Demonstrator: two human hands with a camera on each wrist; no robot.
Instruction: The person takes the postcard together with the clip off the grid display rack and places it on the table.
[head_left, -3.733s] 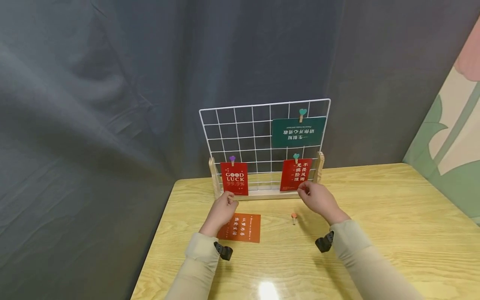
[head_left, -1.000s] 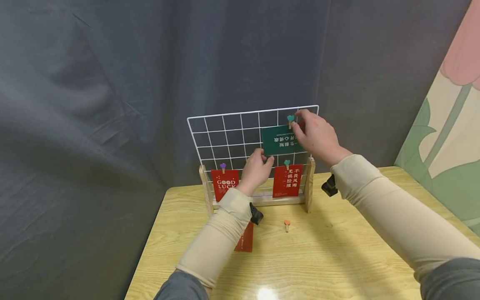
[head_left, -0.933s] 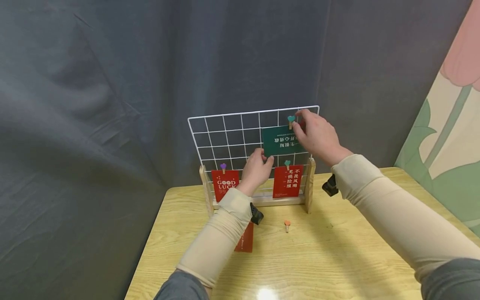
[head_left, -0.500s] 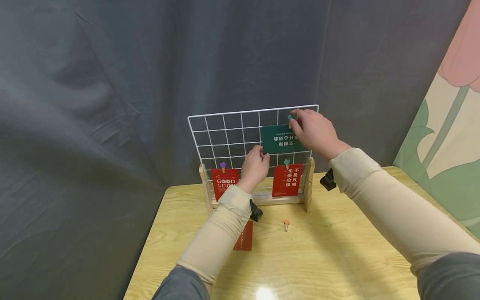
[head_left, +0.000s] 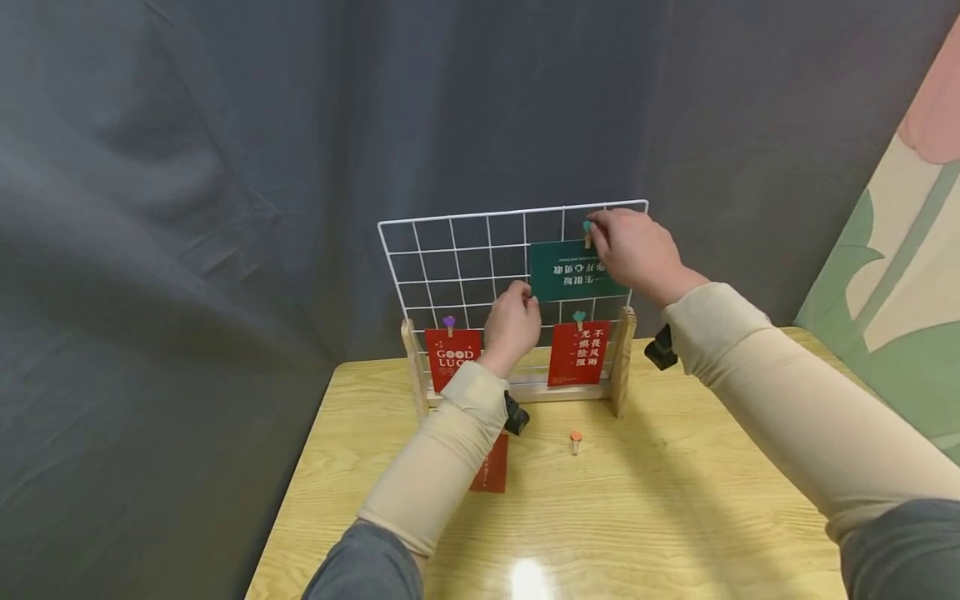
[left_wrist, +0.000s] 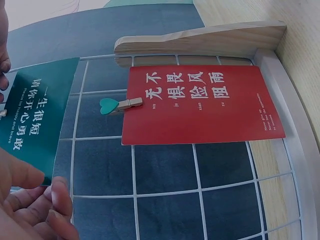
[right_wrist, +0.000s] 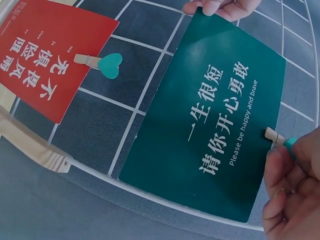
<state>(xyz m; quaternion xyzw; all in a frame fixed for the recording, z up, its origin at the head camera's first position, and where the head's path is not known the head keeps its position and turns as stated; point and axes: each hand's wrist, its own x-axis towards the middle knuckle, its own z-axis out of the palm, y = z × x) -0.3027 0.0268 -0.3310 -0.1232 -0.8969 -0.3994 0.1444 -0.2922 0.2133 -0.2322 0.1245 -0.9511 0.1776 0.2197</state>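
Observation:
A green card [head_left: 566,283] with upside-down white writing hangs on the upper right of a white wire grid [head_left: 468,258]. At its lower left corner, my left hand [head_left: 512,329] pinches the card between thumb and fingers. My right hand [head_left: 643,257] holds the teal heart of a small wooden clothespin [right_wrist: 273,135] on the card's top edge; the fingers partly hide the heart. Below hangs a red card [head_left: 577,358] under another teal-heart clothespin [left_wrist: 120,105]. Further left, a "GOOD LUCK" red card [head_left: 450,346] hangs from a purple-topped clothespin [head_left: 450,325], partly behind my left hand.
Wooden feet [head_left: 621,367] support the grid on a light wooden table [head_left: 600,517]. An orange-topped clothespin [head_left: 576,442] lies in front of it. An orange-red card [head_left: 491,467] lies partly under my left forearm. A dark curtain [head_left: 375,125] stands behind.
Both hands have risen from near the lower red cards to the green card. Over the last second, my right fingers have shifted onto the clothespin's heart; the green card stays in place.

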